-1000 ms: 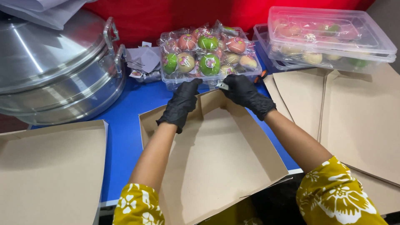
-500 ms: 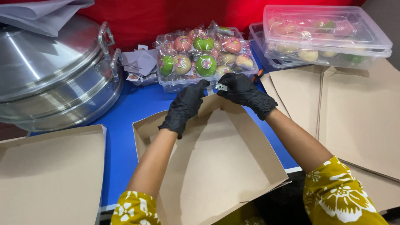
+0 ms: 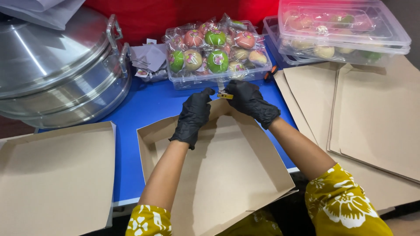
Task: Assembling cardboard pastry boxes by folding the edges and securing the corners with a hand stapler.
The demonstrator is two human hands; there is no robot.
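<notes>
1. Your left hand [image 3: 194,114] reaches forward and pinches the far wall of the cardboard box [image 3: 218,175] near the tabletop's front edge.
2. Your right hand [image 3: 250,99] curls shut around a small yellowish stapler [image 3: 225,95] at that wall.

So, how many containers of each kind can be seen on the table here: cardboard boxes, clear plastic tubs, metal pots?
Folded brown cardboard boxes: 2, one under the left hand and right hand, one at the left edge
Clear plastic tubs of wrapped sweets: 3, one ahead of the hands and two stacked
Metal steamer pots: 1
Total: 6
</notes>
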